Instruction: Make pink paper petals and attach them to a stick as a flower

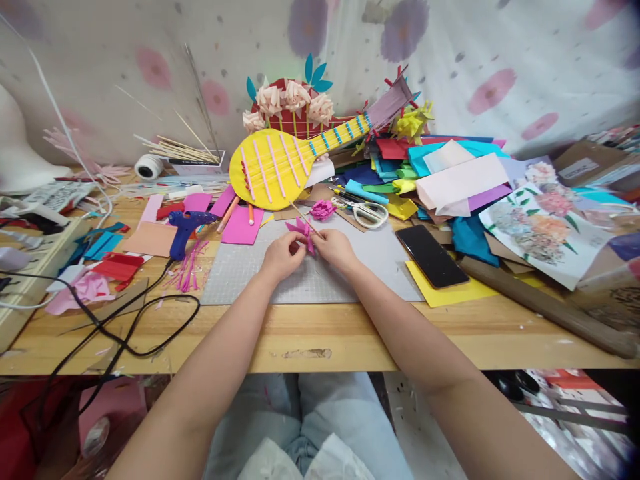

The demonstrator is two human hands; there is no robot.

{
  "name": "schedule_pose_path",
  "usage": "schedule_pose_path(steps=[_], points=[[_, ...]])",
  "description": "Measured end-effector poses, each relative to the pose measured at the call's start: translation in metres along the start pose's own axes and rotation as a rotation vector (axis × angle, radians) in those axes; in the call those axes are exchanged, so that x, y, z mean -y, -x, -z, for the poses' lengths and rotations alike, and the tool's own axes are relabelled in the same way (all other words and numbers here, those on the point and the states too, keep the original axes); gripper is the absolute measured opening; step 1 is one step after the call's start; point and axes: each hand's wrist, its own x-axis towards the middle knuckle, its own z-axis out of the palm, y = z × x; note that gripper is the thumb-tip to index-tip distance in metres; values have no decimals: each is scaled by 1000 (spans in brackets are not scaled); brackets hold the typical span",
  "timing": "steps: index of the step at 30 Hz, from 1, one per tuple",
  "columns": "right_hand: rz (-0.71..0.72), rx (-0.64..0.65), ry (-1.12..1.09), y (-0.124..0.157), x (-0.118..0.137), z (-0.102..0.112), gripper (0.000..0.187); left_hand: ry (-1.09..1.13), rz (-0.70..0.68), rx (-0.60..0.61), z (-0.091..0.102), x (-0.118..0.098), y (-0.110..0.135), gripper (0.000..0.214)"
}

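Observation:
Over the grey cutting mat (240,280) my two hands work close together on a magenta paper flower (309,233) with pointed petals. My left hand (285,257) pinches its left side, fingers curled. A thin wooden stick (303,217) slants up and left from my right hand (337,250), whose fingers close around it at the flower. Behind my hands lies a finished-looking curled magenta paper flower (323,210), with white-handled scissors (369,213) to its right.
A yellow paper lute (273,170) leans at the back. A blue glue gun (184,230) with a black cable sits left, near magenta paper (241,225). A phone (431,256), a wooden stick-like bar (545,303) and piled coloured paper (463,177) occupy the right.

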Motion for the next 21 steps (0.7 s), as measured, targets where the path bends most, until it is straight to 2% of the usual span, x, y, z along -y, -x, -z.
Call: schedule_pose_path(steps=[2,5,8,10,13,17,21], points=[[-32,20,15,0,-3,1,30,49,20,14,-1,1,0,21],[-21,-24,15,-1,-7,1,24,86,58,-17,-3,4,-1,22],[26,-61,0,-3,-10,3,24,23,76,-78,-2,5,-1,21],[66,-58,-9,-3,-10,6,23,-60,50,-161,0,3,-2,20],[122,-17,-38,-2,-9,9,20,-196,-65,-249,4,-2,-1,21],[188,31,-82,1,-11,8,15,-391,-195,-222,3,-10,2,23],[264,26,-105,2,-15,4,11,-495,-200,-161,-1,-15,5,23]])
